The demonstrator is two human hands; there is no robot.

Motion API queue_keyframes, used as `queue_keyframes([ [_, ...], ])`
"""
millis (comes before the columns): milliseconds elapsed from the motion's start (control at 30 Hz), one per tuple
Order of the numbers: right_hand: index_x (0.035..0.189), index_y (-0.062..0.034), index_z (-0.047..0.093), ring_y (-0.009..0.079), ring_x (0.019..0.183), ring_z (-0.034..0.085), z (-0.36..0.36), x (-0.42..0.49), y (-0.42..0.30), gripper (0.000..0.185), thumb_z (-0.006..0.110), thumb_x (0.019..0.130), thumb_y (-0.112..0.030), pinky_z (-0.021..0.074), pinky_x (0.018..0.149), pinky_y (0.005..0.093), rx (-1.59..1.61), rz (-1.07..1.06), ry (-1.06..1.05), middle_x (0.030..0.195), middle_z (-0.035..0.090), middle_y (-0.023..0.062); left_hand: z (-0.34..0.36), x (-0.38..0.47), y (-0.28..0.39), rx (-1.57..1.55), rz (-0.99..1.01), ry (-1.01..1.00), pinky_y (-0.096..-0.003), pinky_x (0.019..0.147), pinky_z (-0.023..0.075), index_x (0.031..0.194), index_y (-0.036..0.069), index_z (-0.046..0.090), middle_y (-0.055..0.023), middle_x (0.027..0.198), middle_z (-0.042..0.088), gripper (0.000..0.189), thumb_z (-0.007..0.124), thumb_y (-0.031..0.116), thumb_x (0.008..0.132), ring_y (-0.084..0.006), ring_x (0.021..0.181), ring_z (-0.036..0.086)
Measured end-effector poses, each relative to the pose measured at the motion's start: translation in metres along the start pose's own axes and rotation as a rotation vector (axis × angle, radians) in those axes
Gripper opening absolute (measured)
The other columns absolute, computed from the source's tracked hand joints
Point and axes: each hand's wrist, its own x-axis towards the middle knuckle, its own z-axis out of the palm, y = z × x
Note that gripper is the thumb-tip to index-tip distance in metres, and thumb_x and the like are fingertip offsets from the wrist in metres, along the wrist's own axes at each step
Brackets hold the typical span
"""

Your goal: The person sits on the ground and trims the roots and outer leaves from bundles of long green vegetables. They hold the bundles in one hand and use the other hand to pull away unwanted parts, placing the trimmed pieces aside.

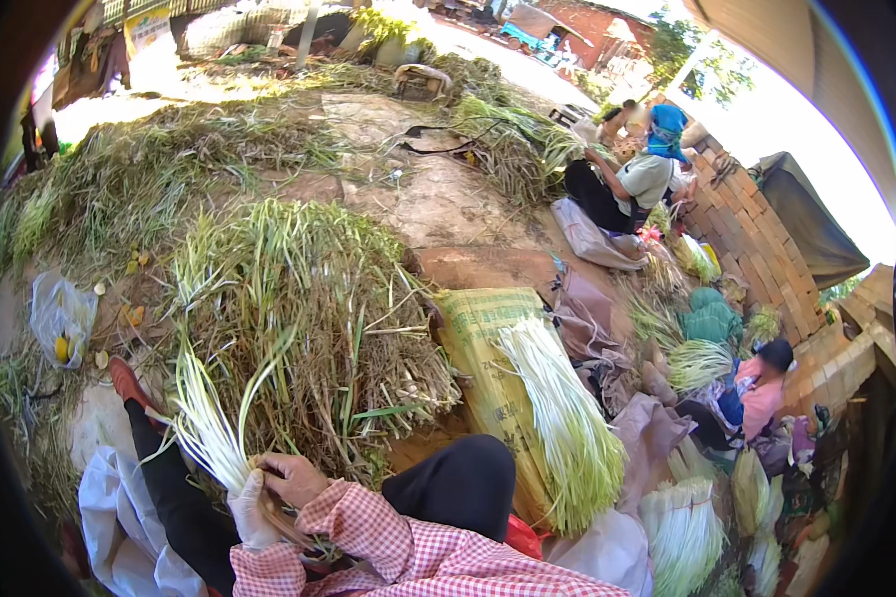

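Note:
A fan of long pale vegetable stalks stands up out of my left hand, which wears a thin whitish glove and grips the bunch low down. Bare, my right hand has its curled fingertips against the same bunch, just above the glove. Brownish lower ends of the stalks hang below the gloved palm, partly hidden by my checked sleeves. Beyond my hands lies a big heap of unsorted stalks with green leaves and dry brown matter. To the right, cleaned white-and-green stalks are laid across a yellow printed woven sack.
My outstretched leg ends in a red shoe, near a clear plastic bag with something yellow inside. White sacking lies beside that leg. At right are tied bundles and seated people by a brick wall.

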Motion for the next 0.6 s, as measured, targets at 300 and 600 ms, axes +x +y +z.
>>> queue_keyframes([
  [300,0.091,-0.0010,0.060,0.0094,0.064,0.052,-0.008,-0.001,0.026,0.022,0.059,0.086,-0.023,0.0435,0.059,0.0270,0.046,0.200,0.124,0.070,0.059,0.0055,0.016,0.002,0.008,0.041,0.096,0.161,-0.0205,0.038,0.0348,0.092,0.002,0.060,-0.0015,0.075,0.057,0.013,0.059,0.013,0.086,-0.0085,0.045,0.045],
  [600,0.093,-0.0013,0.057,0.0188,0.077,0.062,-0.051,0.013,-0.003,0.015,0.053,0.089,-0.015,0.0487,0.059,0.0306,-0.184,0.036,0.315,0.091,0.064,0.0121,0.016,0.004,0.075,0.133,0.111,0.100,-0.0171,0.041,0.0292,0.091,0.002,0.061,-0.0016,0.072,0.058,0.018,0.061,0.019,0.083,-0.0036,0.049,0.044],
])
